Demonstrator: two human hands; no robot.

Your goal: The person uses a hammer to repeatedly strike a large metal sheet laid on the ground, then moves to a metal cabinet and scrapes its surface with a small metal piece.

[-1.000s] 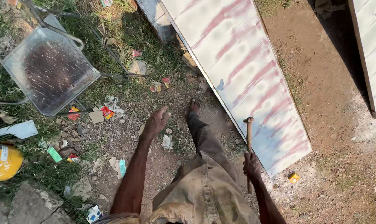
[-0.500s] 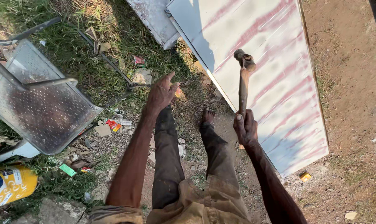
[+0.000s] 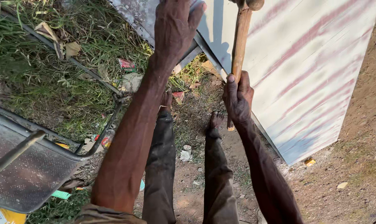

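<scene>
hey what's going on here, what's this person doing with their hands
A barefoot person stands on dirt and grass, looking down. The right hand grips the wooden handle of a hammer, held upright with its head at the top edge of view. The left hand reaches forward to the edge of a large white panel with faded red streaks lying on the ground. A perforated metal chair sits at the left, with litter scattered about.

At twelve o'clock the top edge cuts off the hammer head and the left hand fingertips. The metal chair runs off at nine o'clock. The yellow packet at seven o'clock is clipped by the bottom edge.
</scene>
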